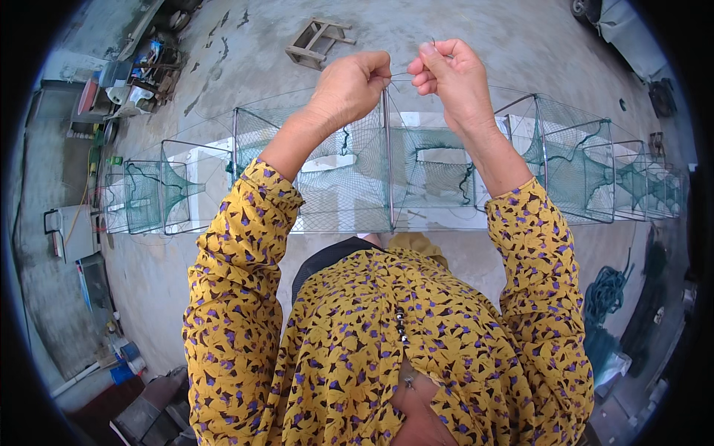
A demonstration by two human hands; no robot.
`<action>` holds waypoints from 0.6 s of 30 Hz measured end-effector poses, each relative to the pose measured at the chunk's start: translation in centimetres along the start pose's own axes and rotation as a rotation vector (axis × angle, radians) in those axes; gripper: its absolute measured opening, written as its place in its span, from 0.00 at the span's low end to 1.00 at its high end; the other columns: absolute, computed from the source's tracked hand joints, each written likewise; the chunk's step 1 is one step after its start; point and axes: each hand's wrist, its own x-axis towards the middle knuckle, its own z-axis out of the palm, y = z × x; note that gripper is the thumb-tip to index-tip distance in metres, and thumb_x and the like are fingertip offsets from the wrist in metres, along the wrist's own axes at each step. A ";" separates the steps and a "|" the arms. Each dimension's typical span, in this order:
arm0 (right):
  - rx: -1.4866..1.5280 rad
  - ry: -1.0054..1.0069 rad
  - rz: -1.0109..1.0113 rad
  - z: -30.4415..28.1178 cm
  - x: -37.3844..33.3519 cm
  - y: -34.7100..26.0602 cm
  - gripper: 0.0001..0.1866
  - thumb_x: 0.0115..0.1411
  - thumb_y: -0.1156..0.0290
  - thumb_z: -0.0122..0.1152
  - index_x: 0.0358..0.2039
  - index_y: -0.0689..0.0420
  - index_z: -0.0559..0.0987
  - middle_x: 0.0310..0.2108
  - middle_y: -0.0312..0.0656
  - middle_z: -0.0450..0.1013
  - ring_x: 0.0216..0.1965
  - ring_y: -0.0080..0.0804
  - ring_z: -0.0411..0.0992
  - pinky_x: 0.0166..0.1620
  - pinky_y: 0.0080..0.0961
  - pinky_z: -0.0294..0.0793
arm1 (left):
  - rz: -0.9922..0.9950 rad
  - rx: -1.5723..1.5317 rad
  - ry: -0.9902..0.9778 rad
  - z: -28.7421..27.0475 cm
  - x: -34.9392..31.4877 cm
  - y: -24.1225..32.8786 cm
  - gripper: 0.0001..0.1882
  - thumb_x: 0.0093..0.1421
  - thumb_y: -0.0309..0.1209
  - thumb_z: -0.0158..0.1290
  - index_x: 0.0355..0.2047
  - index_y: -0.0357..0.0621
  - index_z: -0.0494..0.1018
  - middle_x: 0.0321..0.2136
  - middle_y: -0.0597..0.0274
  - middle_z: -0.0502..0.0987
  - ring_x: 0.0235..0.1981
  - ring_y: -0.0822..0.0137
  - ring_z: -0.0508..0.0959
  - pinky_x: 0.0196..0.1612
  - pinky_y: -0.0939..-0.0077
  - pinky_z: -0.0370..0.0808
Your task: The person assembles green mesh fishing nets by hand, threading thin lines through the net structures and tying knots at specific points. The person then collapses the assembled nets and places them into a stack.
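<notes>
Yellow patterned shirt (pixel 357 334) fills the near foreground, both sleeves reaching forward. Beyond it, the net trap (pixel 346 182), a long green mesh body on thin frames, stretches from left to right across my front, below my wrists, with white surfaces visible through and beneath it.

Left hand (pixel 351 85): pinched closed at the top of the middle upright bar (pixel 388 163); fine line (pixel 401 76) runs from its fingertips. Cannot tell whether the bar is gripped too. Right hand (pixel 454 78): raised just beside it, thumb against index finger on a thin dark sliver (pixel 433 42), needle or line end unclear; other fingers curled.

Step in hand, my judgement: working line at the frame's top edge. Next move calls, I think, for a steady left pinch and line drawn clear of the mesh, since loose strands could snag.

Stool (pixel 320 42) stands beyond the trap.
</notes>
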 end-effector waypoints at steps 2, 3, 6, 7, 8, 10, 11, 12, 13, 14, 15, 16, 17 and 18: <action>0.101 0.002 0.024 -0.5 -1.6 -0.1 0.08 0.58 0.68 0.53 0.35 0.58 0.68 0.25 0.39 0.72 0.23 0.20 0.69 0.23 0.14 0.65 | 0.077 -0.039 -0.086 -0.5 0.2 0.0 0.01 0.55 0.19 0.46 0.27 0.37 0.65 0.23 0.63 0.69 0.22 0.73 0.74 0.27 0.80 0.72; 0.138 0.011 0.099 -0.9 -2.2 0.0 0.09 0.58 0.68 0.54 0.35 0.58 0.68 0.26 0.38 0.73 0.24 0.20 0.69 0.24 0.13 0.66 | 0.078 -0.034 -0.088 -0.7 0.1 0.1 0.01 0.55 0.19 0.46 0.27 0.37 0.65 0.23 0.63 0.69 0.22 0.73 0.74 0.27 0.80 0.72; 0.236 0.026 0.255 -2.4 -2.7 0.3 0.11 0.57 0.67 0.55 0.37 0.58 0.68 0.28 0.37 0.73 0.25 0.20 0.69 0.25 0.13 0.67 | 0.131 0.032 -0.120 -0.9 0.2 1.3 0.02 0.54 0.19 0.46 0.27 0.37 0.65 0.23 0.62 0.69 0.23 0.72 0.74 0.26 0.80 0.72; 0.309 0.033 0.339 -2.7 -2.6 0.4 0.12 0.57 0.67 0.56 0.38 0.58 0.68 0.28 0.36 0.73 0.26 0.20 0.70 0.25 0.13 0.68 | 0.205 0.119 -0.083 -0.8 0.3 1.5 0.03 0.53 0.18 0.46 0.28 0.38 0.65 0.24 0.61 0.69 0.23 0.69 0.75 0.26 0.78 0.71; 0.306 0.032 0.337 -2.9 -2.2 0.4 0.12 0.57 0.67 0.56 0.38 0.58 0.68 0.28 0.36 0.73 0.26 0.20 0.70 0.25 0.13 0.68 | 0.276 0.207 -0.044 -0.8 0.5 1.6 0.04 0.52 0.18 0.46 0.28 0.38 0.66 0.24 0.60 0.70 0.24 0.66 0.75 0.27 0.76 0.71; 0.156 -0.054 0.355 -3.1 -1.3 0.5 0.14 0.54 0.68 0.59 0.38 0.59 0.69 0.27 0.36 0.72 0.25 0.21 0.70 0.25 0.15 0.69 | 0.300 0.247 -0.006 -1.0 0.8 1.9 0.06 0.49 0.18 0.46 0.27 0.40 0.65 0.24 0.59 0.69 0.25 0.60 0.74 0.27 0.70 0.70; 0.157 -0.051 0.353 -2.9 -1.1 0.6 0.14 0.54 0.68 0.59 0.38 0.59 0.69 0.27 0.36 0.72 0.25 0.21 0.70 0.25 0.15 0.69 | 0.324 0.288 0.029 -1.1 0.8 2.1 0.07 0.45 0.18 0.46 0.26 0.42 0.65 0.25 0.58 0.69 0.26 0.54 0.73 0.28 0.65 0.69; -0.020 -0.032 0.338 -2.4 -1.0 0.7 0.14 0.52 0.69 0.61 0.37 0.59 0.70 0.28 0.36 0.72 0.26 0.21 0.70 0.26 0.15 0.68 | 0.327 0.288 0.027 -1.0 0.7 2.2 0.07 0.45 0.18 0.46 0.26 0.42 0.65 0.25 0.58 0.69 0.26 0.54 0.73 0.28 0.65 0.69; -0.197 -0.014 0.321 -2.2 -0.9 1.0 0.15 0.50 0.69 0.64 0.36 0.59 0.70 0.28 0.36 0.72 0.27 0.22 0.70 0.27 0.14 0.67 | 0.294 0.262 0.029 -0.8 0.5 2.2 0.07 0.46 0.18 0.46 0.26 0.43 0.65 0.25 0.58 0.69 0.27 0.53 0.73 0.28 0.64 0.69; -0.254 0.017 0.277 -2.2 -0.6 1.8 0.15 0.46 0.70 0.67 0.31 0.61 0.72 0.25 0.35 0.72 0.25 0.21 0.69 0.27 0.16 0.68 | 0.262 0.235 0.030 -0.6 0.4 2.2 0.08 0.46 0.18 0.46 0.27 0.43 0.65 0.25 0.58 0.69 0.27 0.53 0.73 0.28 0.63 0.69; -0.252 0.019 0.276 -2.3 -0.2 2.7 0.15 0.46 0.70 0.67 0.31 0.61 0.72 0.25 0.35 0.72 0.25 0.21 0.69 0.27 0.16 0.68 | 0.265 0.236 0.029 -0.6 0.5 2.3 0.08 0.46 0.18 0.46 0.27 0.43 0.65 0.25 0.58 0.69 0.27 0.53 0.73 0.28 0.63 0.69; -0.365 0.003 0.165 -2.2 0.1 3.2 0.12 0.46 0.69 0.66 0.29 0.61 0.74 0.23 0.36 0.73 0.24 0.21 0.70 0.27 0.17 0.69 | 0.275 0.275 0.049 -0.6 0.4 2.4 0.08 0.46 0.18 0.46 0.27 0.43 0.65 0.25 0.58 0.69 0.27 0.53 0.73 0.28 0.63 0.70; -0.476 -0.011 0.053 -2.2 0.3 3.7 0.10 0.46 0.69 0.66 0.26 0.60 0.76 0.22 0.36 0.73 0.23 0.20 0.71 0.26 0.19 0.70 | 0.287 0.314 0.068 -0.6 0.4 2.4 0.08 0.46 0.18 0.45 0.27 0.44 0.65 0.25 0.58 0.69 0.27 0.52 0.72 0.28 0.62 0.70; -0.476 -0.011 0.053 -2.2 0.3 3.9 0.10 0.46 0.69 0.66 0.26 0.60 0.76 0.22 0.36 0.73 0.23 0.20 0.71 0.26 0.19 0.70 | 0.286 0.315 0.068 -0.5 0.6 2.4 0.08 0.46 0.18 0.45 0.27 0.44 0.65 0.25 0.58 0.69 0.27 0.52 0.72 0.28 0.62 0.70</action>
